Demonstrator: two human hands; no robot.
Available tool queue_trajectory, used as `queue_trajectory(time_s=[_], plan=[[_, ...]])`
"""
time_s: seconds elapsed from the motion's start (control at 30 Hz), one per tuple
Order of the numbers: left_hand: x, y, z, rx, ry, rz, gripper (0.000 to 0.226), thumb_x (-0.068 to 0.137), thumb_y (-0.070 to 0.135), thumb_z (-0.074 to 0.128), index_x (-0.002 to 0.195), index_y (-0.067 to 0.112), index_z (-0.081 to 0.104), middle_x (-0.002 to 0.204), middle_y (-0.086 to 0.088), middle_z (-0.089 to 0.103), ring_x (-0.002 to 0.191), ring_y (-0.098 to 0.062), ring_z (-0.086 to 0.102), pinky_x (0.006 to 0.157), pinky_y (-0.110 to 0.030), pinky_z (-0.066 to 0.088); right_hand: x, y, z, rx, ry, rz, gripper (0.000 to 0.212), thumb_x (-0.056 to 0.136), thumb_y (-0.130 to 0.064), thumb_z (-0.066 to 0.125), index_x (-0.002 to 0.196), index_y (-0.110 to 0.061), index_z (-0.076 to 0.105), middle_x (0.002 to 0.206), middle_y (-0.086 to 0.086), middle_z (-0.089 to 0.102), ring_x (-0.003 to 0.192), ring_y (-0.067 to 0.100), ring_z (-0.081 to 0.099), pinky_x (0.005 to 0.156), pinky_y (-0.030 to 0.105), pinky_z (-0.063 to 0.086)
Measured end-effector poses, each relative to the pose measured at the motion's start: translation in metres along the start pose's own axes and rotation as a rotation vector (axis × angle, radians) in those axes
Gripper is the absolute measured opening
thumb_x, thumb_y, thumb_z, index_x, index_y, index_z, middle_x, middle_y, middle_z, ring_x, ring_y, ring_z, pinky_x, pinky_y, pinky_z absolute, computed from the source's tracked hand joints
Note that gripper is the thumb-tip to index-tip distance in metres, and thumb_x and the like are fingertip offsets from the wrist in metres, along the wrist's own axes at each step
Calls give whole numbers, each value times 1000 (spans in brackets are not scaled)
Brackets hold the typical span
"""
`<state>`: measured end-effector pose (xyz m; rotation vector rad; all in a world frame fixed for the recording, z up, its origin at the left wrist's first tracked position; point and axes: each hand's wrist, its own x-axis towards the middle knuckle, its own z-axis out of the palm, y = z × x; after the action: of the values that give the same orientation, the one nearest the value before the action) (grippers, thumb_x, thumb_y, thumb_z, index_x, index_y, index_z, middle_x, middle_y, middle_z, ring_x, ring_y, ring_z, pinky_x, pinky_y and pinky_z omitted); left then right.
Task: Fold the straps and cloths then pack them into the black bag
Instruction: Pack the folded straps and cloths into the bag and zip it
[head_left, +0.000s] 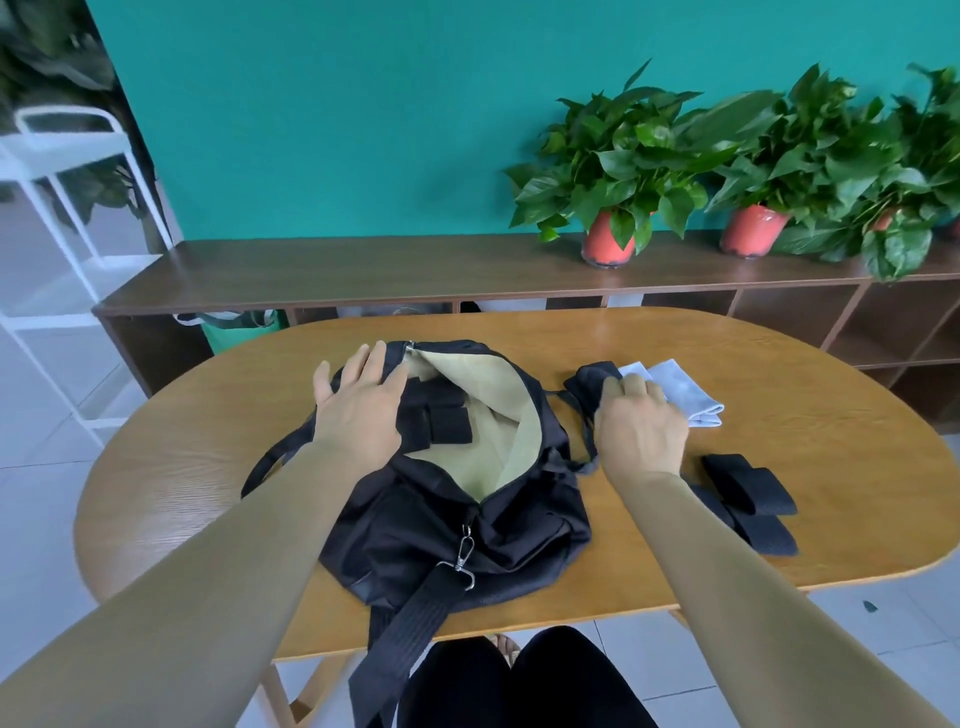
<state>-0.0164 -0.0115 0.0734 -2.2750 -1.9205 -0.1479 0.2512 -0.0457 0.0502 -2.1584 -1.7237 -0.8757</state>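
One black bag (441, 519), unzipped, tan inside

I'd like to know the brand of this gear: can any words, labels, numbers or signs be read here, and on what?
No readable text anywhere.
The black bag, the folded straps, the grey cloth and the red plant pots show no lettering, logo or number in this view.

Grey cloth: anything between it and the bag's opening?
Only the black cloth, lying between the grey cloth and the black bag, partly under the right hand. The bag's mouth gapes open; the left hand rests on its far left rim, off the path.
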Motion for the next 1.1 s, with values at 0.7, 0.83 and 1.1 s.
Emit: queue_trajectory(time_s=[0.7, 0.83, 1.1], plan=[[25, -36, 28, -62, 79, 21, 69, 86, 13, 52, 147, 25, 23, 152, 3, 24, 137, -16, 28, 113, -52, -7, 41, -167, 40, 206, -37, -427, 33, 30, -3, 77, 56, -13, 59, 55, 3, 54, 51, 21, 54, 44, 22, 31], [24, -38, 29, -77, 96, 24, 69, 85, 10, 52, 147, 22, 26, 149, 4, 29, 136, -16, 30, 112, -50, -8, 48, -168, 49, 174, -36, -439, 30, 33, -6, 78, 55, -13, 60, 54, 2, 54, 56, 23, 55, 48, 23, 35], [24, -39, 29, -80, 87, 23, 68, 87, 9, 49, 149, 21, 25, 151, 4, 26, 136, -15, 30, 112, -49, -10, 47, -171, 64, 184, -161, -461, 30, 36, -4, 80, 53, -14, 57, 49, 0, 53, 60, 23, 56, 47, 23, 36]])
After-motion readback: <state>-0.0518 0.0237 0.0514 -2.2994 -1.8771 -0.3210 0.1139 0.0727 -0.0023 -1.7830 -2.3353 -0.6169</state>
